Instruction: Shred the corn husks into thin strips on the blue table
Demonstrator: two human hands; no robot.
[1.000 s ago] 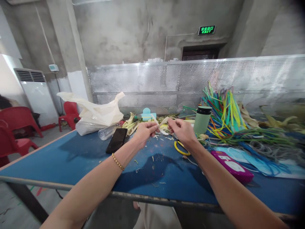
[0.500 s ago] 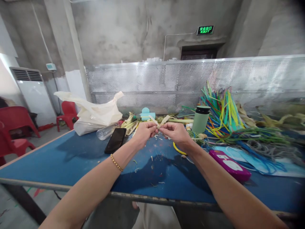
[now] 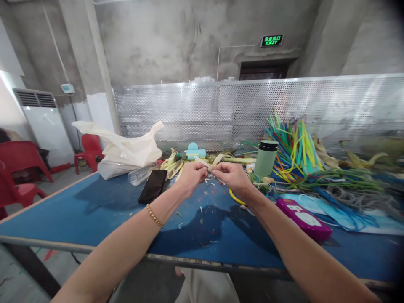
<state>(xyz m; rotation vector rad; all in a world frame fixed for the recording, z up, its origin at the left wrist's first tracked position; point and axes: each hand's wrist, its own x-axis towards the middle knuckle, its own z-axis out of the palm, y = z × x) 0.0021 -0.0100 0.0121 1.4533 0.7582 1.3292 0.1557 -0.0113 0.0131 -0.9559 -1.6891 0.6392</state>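
Note:
My left hand (image 3: pixel 191 177) and my right hand (image 3: pixel 234 176) meet above the middle of the blue table (image 3: pixel 104 214). Between their pinched fingertips is a pale strip of what looks like corn husk (image 3: pixel 217 159). Its two ends stick up and outward in a V, and the fingers hide part of the middle where the ends come together. Beyond the left hand lies a bunch of husk and leaf pieces (image 3: pixel 171 164). Small pale scraps (image 3: pixel 201 209) are scattered on the table below both hands.
Left of my hands are a black phone (image 3: pixel 153 186), a clear plastic bottle (image 3: pixel 139 174) and a white plastic bag (image 3: pixel 129 151). On the right stand a green tumbler (image 3: pixel 265 160), a purple box (image 3: pixel 303 219), and heaps of coloured strips (image 3: pixel 303 147) and cords (image 3: pixel 344 198).
The left end of the husk strip has tipped lower and further left. Both hands keep their pinch and stay almost in place.

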